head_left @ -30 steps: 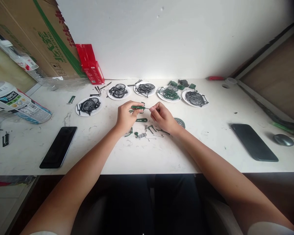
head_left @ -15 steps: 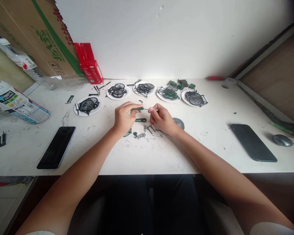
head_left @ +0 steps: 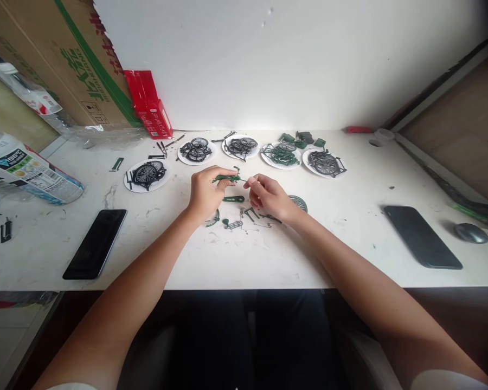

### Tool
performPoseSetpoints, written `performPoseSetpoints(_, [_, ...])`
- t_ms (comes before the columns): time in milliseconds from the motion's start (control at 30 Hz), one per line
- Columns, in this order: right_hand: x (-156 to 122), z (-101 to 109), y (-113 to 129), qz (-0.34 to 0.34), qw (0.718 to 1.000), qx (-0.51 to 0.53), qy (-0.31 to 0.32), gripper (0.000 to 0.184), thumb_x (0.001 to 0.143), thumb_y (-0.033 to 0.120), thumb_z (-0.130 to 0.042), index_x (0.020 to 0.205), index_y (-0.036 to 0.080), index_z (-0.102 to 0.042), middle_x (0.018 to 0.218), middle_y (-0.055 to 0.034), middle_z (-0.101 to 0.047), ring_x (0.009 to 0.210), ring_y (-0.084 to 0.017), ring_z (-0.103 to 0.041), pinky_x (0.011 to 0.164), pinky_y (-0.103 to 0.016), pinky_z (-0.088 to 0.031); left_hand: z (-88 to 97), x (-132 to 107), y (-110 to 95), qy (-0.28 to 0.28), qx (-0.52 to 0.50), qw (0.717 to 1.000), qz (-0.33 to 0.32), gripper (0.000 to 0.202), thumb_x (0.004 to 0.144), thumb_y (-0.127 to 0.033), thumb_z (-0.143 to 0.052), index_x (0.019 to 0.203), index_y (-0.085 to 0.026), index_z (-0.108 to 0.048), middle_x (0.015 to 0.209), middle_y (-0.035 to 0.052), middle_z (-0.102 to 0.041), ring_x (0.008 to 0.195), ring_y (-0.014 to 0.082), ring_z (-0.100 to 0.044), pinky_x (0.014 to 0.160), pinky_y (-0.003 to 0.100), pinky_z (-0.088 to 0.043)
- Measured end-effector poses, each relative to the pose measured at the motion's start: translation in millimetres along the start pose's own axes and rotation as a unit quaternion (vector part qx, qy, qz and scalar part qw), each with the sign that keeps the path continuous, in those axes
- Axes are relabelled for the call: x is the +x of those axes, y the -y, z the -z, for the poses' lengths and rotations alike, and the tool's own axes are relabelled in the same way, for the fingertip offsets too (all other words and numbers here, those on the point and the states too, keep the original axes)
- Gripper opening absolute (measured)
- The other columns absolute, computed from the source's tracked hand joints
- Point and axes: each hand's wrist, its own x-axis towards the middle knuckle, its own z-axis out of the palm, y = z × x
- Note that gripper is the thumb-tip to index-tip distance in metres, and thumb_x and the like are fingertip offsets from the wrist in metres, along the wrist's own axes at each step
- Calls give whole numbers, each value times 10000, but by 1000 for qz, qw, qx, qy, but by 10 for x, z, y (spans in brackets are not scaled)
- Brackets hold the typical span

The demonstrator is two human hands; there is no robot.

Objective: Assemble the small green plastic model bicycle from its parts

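My left hand [head_left: 206,189] is closed on a small green model bicycle part [head_left: 226,178] between thumb and fingers, held above the table. Opposite it, my right hand [head_left: 268,195] pinches a thin dark rod [head_left: 244,180] whose left end reaches the green part; whether the two are joined I cannot tell. Below the hands lie a long green chain cover [head_left: 233,199], a small rack [head_left: 235,225], a curved green fender [head_left: 215,218] and several thin bits. Partly behind my right wrist is a green spoked wheel [head_left: 298,203].
Several white paper plates with model bicycle parts line the back, among them a left plate [head_left: 129,186]. A black phone [head_left: 95,244] lies at left, a dark flat slab [head_left: 423,236] and a mouse [head_left: 470,233] at right. A red box [head_left: 156,120] and a large bottle [head_left: 36,173] stand at left.
The green part in my left hand has turned slightly and shows more of its length. My right hand has moved slightly left, bringing its fingertips closer to it.
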Motion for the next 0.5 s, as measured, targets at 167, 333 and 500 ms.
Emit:
performPoseSetpoints(167, [-27,-38,-74,120,975,-187,-23,608,1092,722,-382,1000,194,-668,659,-3,-575,611,-160,-532,610,-289,-409,4,14,30,1,-22,998,59,198,866,-95,-772,997,-216,-856,1019,56,-844,937,224,-808,898,351,-660])
performPoseSetpoints(333, [-24,2,-53,126,969,-212,-24,587,1102,692,-394,1004,192,-686,624,6,-571,587,-161,-545,621,-290,-413,28,26,34,11,-34,998,43,197,864,-74,-739,955,-203,-856,1002,58,-844,917,217,-809,869,340,-663])
performPoseSetpoints(500, [-37,-24,-47,55,993,-98,27,589,1081,725,-427,913,205,-648,526,48,-507,468,-137,-517,557,-279,-438,33,20,60,10,-31,999,24,184,869,-82,-727,932,-193,-859,971,67,-840,880,205,-805,829,321,-657])
